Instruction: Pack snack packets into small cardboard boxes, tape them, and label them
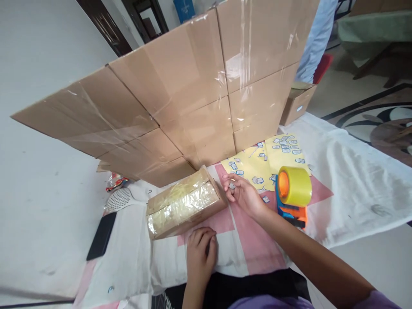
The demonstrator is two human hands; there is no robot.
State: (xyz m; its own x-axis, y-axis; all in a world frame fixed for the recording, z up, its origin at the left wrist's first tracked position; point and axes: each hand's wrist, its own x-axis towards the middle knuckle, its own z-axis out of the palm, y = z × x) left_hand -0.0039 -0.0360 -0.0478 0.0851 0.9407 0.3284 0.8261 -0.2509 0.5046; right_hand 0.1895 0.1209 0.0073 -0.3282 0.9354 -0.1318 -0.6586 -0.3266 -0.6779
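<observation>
My right hand (243, 195) is raised just off the right end of a taped cardboard box (183, 206). Its fingers pinch a small greyish piece (231, 186), too small to name. My left hand (201, 249) rests palm down on the cloth in front of the box, fingers loosely bent and thumb apart, with nothing seen in it. Beyond my right hand lies a yellow sheet (272, 150) bearing several small blue-outlined pieces. One such piece (265, 199) is on the pink cloth near my right wrist.
A tall cardboard panel (193, 107) stands behind the box. To the right is a tape dispenser (291, 214) with a yellow tape roll (299, 186). At left are a white slotted skimmer (119, 199), a dark phone-like slab (101, 236) and a red packet (116, 181). An open carton (298, 103) sits back right.
</observation>
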